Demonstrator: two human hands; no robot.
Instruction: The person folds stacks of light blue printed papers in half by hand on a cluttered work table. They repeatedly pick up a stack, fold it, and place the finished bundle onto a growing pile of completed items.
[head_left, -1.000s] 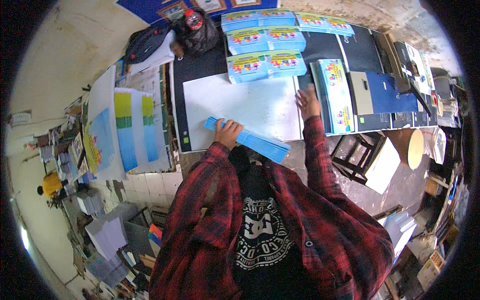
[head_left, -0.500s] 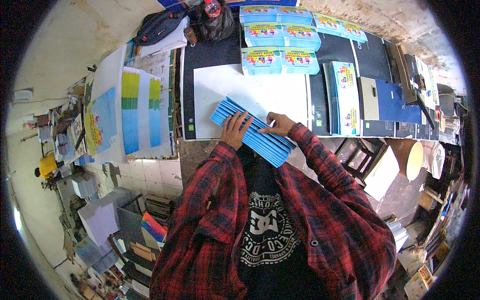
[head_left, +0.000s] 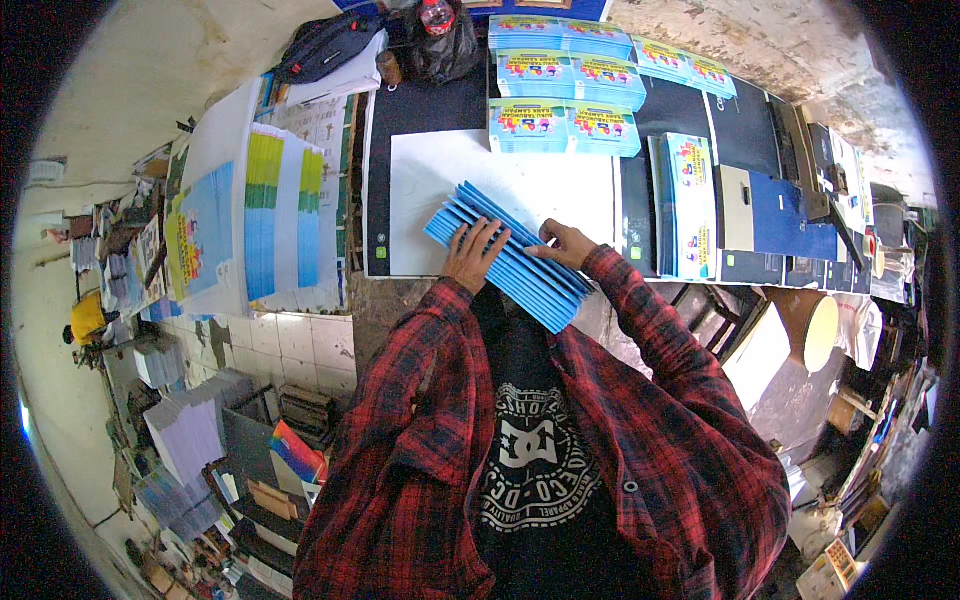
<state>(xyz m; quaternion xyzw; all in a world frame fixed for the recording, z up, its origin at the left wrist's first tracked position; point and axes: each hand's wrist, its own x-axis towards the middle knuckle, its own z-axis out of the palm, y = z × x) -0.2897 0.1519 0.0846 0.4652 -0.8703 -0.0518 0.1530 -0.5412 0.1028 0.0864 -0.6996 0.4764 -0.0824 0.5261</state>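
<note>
A bundle of blue booklets (head_left: 535, 283) slants over the table's near edge, its folded edges fanned into several ridges. My left hand (head_left: 474, 254) grips the bundle near its upper left end, fingers laid across the edges. My right hand (head_left: 563, 246) is closed, with thumb and forefinger at the bundle's upper right side; whether a single booklet is pinched there cannot be made out. Beneath the bundle's far end lies a large white sheet (head_left: 420, 170) on the dark table top.
Stacks of blue and yellow booklets (head_left: 568, 128) stand at the table's back, with another stack (head_left: 690, 210) to the right. More printed stacks (head_left: 262, 215) lie on the left table. A black plastic bag (head_left: 445, 55) with a bottle (head_left: 437, 16) and a dark pouch (head_left: 325, 50) sit behind.
The bundle's far end has fanned wider and tipped slightly up and to the right. My right fingers have shifted a little along its edge, while my left hand keeps its grip.
</note>
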